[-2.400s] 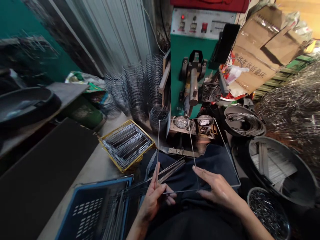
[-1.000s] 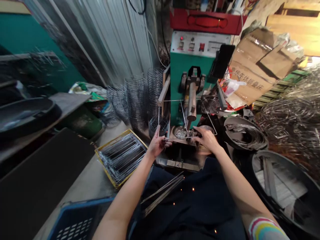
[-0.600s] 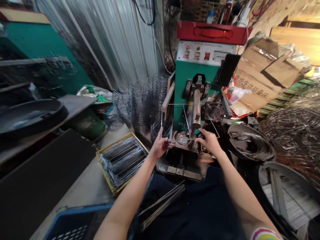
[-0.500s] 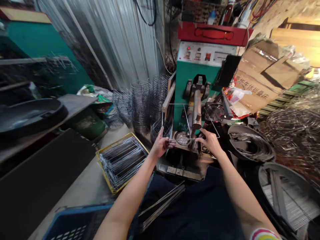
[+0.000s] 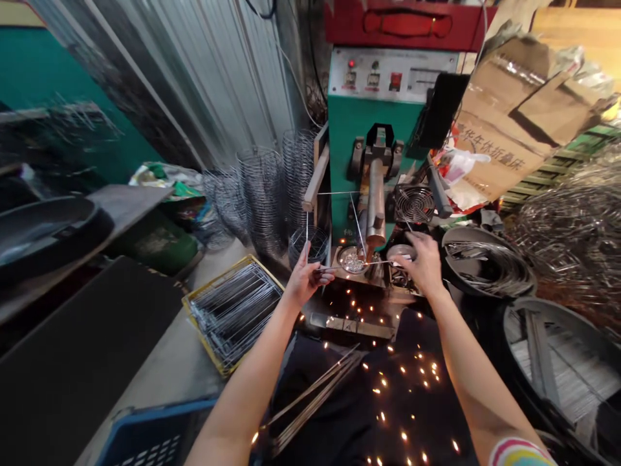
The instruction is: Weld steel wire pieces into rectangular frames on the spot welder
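Observation:
My left hand (image 5: 308,279) is closed on the near left corner of a bent wire frame (image 5: 358,222). At the frame's right side my right hand (image 5: 423,262) grips the wire, its fingers partly blurred. The near wire runs between both hands, under the tip of the welding machine's electrode arm (image 5: 376,204). Bright sparks (image 5: 383,383) scatter from there over my lap. A small round dish (image 5: 353,260) of shiny bits sits just behind the near wire. Several loose wire rods (image 5: 315,404) lie across my dark-clothed lap.
On the left, a yellow crate (image 5: 233,314) holds bent wire pieces, and a blue crate (image 5: 155,433) stands nearer. Coiled wire stacks (image 5: 262,200) rise behind. To the right are round tubs (image 5: 485,262) of wire, a small fan (image 5: 414,204) and a cardboard box (image 5: 504,139).
Sparks have burst out below the electrode and fallen over my lap. My right hand has shifted right and turned over more. The left keeps its hold, and the view has tilted down slightly.

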{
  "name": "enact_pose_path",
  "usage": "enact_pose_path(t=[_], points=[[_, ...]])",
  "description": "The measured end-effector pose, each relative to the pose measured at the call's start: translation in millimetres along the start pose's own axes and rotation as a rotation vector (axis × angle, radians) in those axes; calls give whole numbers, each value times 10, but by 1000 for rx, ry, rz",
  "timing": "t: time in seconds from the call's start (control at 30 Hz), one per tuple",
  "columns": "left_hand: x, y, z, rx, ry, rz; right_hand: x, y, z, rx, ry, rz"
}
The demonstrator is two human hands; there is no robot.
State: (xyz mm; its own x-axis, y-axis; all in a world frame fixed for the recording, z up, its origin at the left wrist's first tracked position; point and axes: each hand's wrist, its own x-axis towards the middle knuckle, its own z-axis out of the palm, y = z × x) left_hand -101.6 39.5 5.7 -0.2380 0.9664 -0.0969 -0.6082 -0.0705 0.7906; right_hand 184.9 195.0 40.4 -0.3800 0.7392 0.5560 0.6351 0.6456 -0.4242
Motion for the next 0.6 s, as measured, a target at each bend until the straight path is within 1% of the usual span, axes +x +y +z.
enact_pose_path(t=[0.03,0.07,0.1,0.17,0.23,0.3,0.37,0.4,0.43,0.5,0.57,0.6], points=[[-4,5,22,-6,8,-2,-13,79,-19,15,44,90],[-26,7,51,-9,13,-1,-32,146,-35,66,51,196],[-71,2,81,-8,13,-1,-63,195,-49,156,19,308],[-239,-40,133,7,3,-4,-184,231,-88,412,-89,500],[-493,-134,137,29,-26,-12,-428,200,-176,670,-145,616],[-767,-253,75,37,-67,-27,-822,149,-340,848,-164,687],[-976,-338,-40,-6,-84,-52,-1335,125,-576,940,-221,796],[-1034,-350,-105,-50,-80,-75,-1610,131,-711,957,-243,862],[-1058,-339,-166,-103,-70,-101,-1879,148,-848,957,-269,921],[-1014,-253,-257,-189,-37,-159,-2345,199,-1103,927,-309,990],[-907,-115,-279,-172,-25,-247,-2653,225,-1305,876,-328,1014],[-861,-40,-254,-122,-31,-302,-2739,210,-1386,847,-330,1016]])
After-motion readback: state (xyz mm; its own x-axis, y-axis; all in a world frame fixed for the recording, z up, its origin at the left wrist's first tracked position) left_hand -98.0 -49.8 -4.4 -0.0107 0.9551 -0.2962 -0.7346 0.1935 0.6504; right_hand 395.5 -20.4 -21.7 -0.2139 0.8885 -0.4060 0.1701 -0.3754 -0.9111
